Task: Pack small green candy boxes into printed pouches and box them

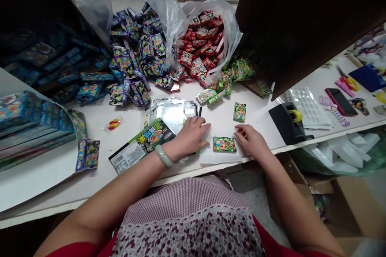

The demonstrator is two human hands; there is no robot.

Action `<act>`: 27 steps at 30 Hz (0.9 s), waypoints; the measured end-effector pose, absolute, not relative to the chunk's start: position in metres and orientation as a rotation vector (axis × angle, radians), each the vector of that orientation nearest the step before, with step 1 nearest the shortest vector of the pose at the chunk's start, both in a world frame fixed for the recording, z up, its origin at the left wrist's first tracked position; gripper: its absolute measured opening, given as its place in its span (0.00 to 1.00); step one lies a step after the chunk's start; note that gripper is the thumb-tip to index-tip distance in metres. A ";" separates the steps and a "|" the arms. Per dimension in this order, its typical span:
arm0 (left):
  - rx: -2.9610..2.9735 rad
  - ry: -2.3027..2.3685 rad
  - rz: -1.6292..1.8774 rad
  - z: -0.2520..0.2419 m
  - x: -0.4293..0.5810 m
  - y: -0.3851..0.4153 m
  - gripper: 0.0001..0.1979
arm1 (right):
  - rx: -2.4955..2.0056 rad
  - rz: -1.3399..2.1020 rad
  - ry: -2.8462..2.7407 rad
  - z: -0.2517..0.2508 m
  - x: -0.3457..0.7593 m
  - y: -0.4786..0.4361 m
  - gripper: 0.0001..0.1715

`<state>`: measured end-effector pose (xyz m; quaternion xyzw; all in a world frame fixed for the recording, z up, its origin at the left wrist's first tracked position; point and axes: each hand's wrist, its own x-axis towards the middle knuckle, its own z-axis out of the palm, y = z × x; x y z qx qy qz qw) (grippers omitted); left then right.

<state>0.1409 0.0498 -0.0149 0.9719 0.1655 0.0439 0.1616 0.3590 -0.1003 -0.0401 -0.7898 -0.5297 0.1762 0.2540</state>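
Observation:
A small green candy box (224, 144) lies on a white sheet (208, 158) near the table's front edge, between my two hands. My left hand (191, 134) is open, thumb and fingers apart, over the right end of a green-and-black printed card (147, 140); it holds nothing that I can see. Just right of the small box, my right hand (251, 140) has loosely bent fingers, their tips close to the box's right edge; I cannot tell whether they touch. A second green box (239, 111) lies farther back. Behind my left hand are silvery flat packets (170, 110).
Heaps of purple boxes (129, 60), red boxes (199, 40) in a plastic bag, green boxes (241, 68) and blue boxes (87, 88) line the back. A box of stacked packs (39, 128) stands left. At right are a tape dispenser (286, 124), a phone (340, 101) and scissors (350, 80).

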 end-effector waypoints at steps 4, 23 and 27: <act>2.838 0.451 0.026 -0.025 0.156 0.050 0.17 | -2.002 0.405 -1.583 -0.039 0.352 -0.109 0.18; 2.864 0.353 0.272 -0.033 0.153 0.055 0.13 | -1.813 1.035 -0.717 -0.033 0.355 -0.110 0.30; 2.731 0.365 0.331 -0.028 0.147 0.054 0.13 | -1.774 1.147 -0.668 -0.034 0.350 -0.091 0.28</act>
